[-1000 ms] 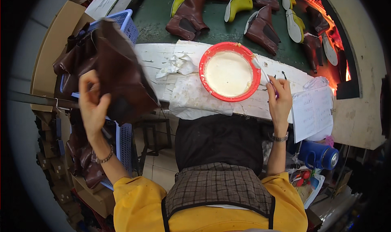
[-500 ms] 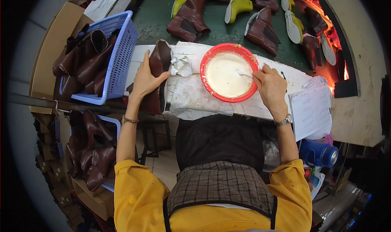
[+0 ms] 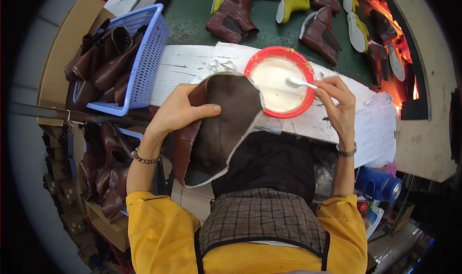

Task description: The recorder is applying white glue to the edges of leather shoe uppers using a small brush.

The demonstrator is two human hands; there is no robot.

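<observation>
My left hand (image 3: 185, 109) grips a brown leather boot upper (image 3: 226, 117) by its edge, thumb on the dark inner face. The upper is raised and tilted, its pale-edged opening turned to me, and it hangs over the bench's front edge. Between the fingers of my right hand (image 3: 338, 98) is the handle of a white brush (image 3: 301, 83). The brush's head rests at the surface of cream-coloured paste (image 3: 273, 76) in a red bowl (image 3: 250, 64). That bowl stands on the white board just right of the upper.
Left, a blue basket (image 3: 153, 57) holds several brown uppers; another basket of them (image 3: 108, 173) sits below. Brown boots (image 3: 321, 38) and lime-green shoe forms (image 3: 291, 5) lie on the green belt (image 3: 187, 24) beyond. A glowing orange heater (image 3: 404, 52) is far right, a blue flask (image 3: 380, 183) below it.
My left hand has lifted the boot upper off the bench, turning its inside toward me and bringing it right. My right hand has moved slightly right, with the brush still in the paste.
</observation>
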